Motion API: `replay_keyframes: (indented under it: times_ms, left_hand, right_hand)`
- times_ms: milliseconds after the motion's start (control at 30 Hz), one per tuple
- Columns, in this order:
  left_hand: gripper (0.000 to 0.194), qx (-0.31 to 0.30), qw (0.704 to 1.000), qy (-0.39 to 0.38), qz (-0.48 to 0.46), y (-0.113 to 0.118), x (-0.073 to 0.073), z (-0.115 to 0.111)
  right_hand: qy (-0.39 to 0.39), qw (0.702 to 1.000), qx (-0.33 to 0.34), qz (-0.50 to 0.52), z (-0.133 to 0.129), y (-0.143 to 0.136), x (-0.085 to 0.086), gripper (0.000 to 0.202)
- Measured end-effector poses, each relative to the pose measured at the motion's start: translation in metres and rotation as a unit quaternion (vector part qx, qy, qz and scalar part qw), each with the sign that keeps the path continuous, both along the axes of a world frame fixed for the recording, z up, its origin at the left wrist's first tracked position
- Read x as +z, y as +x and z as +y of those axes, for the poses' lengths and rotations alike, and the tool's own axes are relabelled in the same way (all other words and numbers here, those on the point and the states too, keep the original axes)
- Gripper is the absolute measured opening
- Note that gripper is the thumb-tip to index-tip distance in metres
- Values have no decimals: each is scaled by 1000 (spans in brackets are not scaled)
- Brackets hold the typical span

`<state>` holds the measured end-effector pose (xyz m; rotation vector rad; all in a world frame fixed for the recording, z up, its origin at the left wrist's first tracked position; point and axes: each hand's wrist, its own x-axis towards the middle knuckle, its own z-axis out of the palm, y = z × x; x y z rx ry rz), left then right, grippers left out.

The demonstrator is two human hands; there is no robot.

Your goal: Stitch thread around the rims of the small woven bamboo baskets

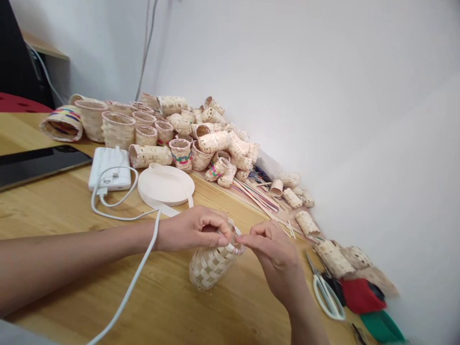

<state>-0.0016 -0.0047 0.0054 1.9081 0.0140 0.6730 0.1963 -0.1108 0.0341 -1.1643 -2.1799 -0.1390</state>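
Note:
A small woven basket [212, 266] lies tilted on the wooden table, its mouth turned up and to the right toward my hands. My left hand [196, 227] grips its rim, thumb and fingers closed at the edge. Part of the rim shows a white band with reddish stitching. My right hand [275, 254] is pinched at the rim's right side, thumb and forefinger pressed together. Whatever sits between those fingertips is too small to make out. Just behind my left hand rests a roll of flat white tape [165, 184], its loose end trailing toward the wrist.
Many woven baskets [118, 129] are piled along the wall. A white power bank [109, 167] and a phone [43, 163] lie at left; the white cable [131, 282] crosses my left forearm. Scissors [327, 292], a red pouch [362, 295] and coloured strips [258, 196] lie at right.

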Motion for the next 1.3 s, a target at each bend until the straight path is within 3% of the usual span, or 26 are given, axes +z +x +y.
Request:
replay_keyframes:
  times_ms: [967, 1300]
  left_hand:
    - [29, -2, 998, 60, -4, 1, 2, -1]
    - [24, 19, 999, 40, 14, 0, 0, -1]
  right_hand:
    - [-22, 1000, 0, -8, 1, -11, -4, 27]
    - [-78, 994, -49, 64, 1, -6, -4, 15]
